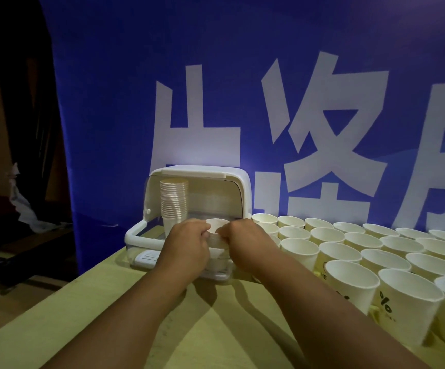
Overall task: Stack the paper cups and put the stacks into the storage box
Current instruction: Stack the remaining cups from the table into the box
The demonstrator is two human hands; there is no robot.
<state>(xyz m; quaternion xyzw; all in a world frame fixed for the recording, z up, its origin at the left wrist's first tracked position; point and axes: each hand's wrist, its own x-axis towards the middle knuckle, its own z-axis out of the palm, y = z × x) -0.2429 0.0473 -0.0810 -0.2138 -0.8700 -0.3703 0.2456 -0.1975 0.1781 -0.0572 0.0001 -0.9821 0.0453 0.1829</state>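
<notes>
A white storage box [136, 237] with its clear lid flipped up stands at the table's far left. Inside it at the left stands a tall stack of paper cups [174, 201]. My left hand [185, 247] and my right hand [242, 241] grip a second, shorter stack of paper cups [217, 226] from both sides at the box's front opening. Only its top rim and a strip between my hands show. Several loose white paper cups [349, 280] stand upright in rows on the right of the table.
A blue banner [242, 102] with large white characters hangs right behind the box and cups. The wooden table [109, 302] has bare room at the front left. Beyond its left edge lies a dark floor area with clutter.
</notes>
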